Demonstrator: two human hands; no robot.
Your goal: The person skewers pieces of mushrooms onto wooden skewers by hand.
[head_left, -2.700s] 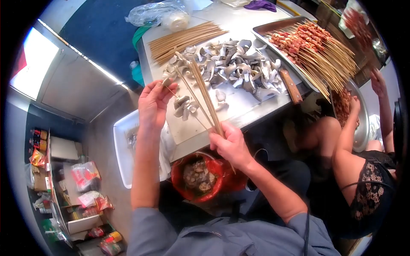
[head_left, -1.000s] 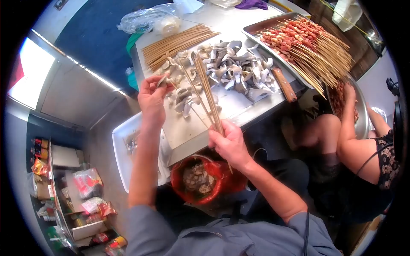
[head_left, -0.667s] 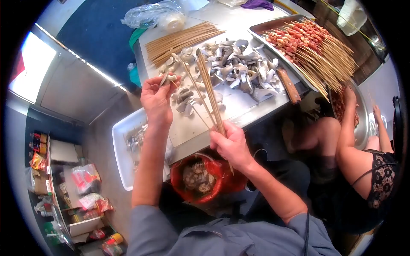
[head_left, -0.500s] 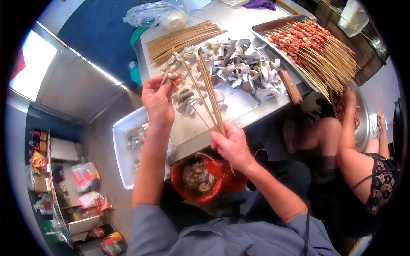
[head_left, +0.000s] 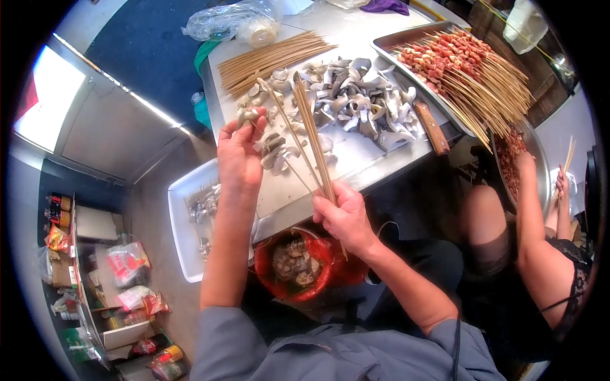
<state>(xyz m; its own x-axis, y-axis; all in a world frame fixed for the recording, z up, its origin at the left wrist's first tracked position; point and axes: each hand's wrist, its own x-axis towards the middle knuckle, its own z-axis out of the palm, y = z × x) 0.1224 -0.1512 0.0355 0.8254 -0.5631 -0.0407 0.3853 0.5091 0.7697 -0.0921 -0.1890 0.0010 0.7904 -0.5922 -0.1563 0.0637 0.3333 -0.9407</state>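
Observation:
My left hand (head_left: 240, 149) pinches a small mushroom piece (head_left: 247, 116) over the near left part of the table. In my right hand (head_left: 343, 213) is a bundle of wooden skewers (head_left: 309, 133), their far ends fanned upward over the table. One skewer of the bundle slants left and carries several grey mushroom pieces (head_left: 272, 151), just right of my left hand. Beyond the bundle lies a heap of torn mushrooms (head_left: 359, 95). Loose skewers (head_left: 270, 60) are spread at the table's far left.
A metal tray (head_left: 387, 46) holds meat skewers, with a wooden-handled knife (head_left: 432, 129) beside it. Below the table are a white bin (head_left: 180, 238) and a red-lined bucket (head_left: 264, 276). At right, another person's hand reaches into a meat basin (head_left: 541, 165); their other hand holds skewers.
My left hand has turned slightly and shifted a little right with the mushroom piece. My right hand has barely moved. The other person's arm has shifted, and skewers now show in their other hand.

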